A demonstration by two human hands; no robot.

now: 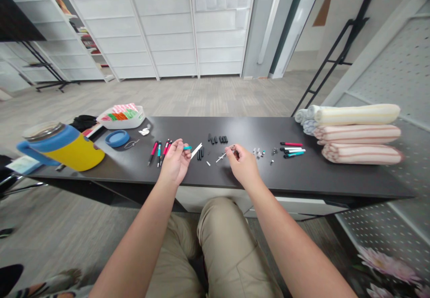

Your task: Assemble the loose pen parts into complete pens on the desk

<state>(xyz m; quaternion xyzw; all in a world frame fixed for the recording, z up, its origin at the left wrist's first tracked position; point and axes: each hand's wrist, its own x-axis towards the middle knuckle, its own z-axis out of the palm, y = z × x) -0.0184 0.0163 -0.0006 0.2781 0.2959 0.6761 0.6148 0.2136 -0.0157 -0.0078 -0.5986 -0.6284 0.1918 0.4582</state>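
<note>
Room: office with white panelled shelving [134, 29] along the far side and grey carpet [201, 94] underfoot

Worktop: long dark worktop [255, 130], person seated at its near edge

Right end: three rolled striped towels [358, 132] stacked at the right end, near the far corner

Left end: yellow-and-blue insulated jug [63, 148] at the left end; white basket [122, 120] of coloured packets along the far edge; round blue lid [117, 138] just in front of the basket

Left hand [174, 161]: raised above the worktop, left of centre, fingers closed in a pinch on a small teal pen part [187, 147]; nearest to a group of pink and teal pens [159, 151]

Right hand [243, 166]: raised above the worktop, right of centre, fingers closed in a pinch on a slim white rod [221, 157]

Centre: short black pen parts [217, 139] in rows toward the far edge; white strip [196, 150] between the hands

Right of centre: small clear pen parts [258, 153]; further pens [291, 149] in a row beyond them
</note>
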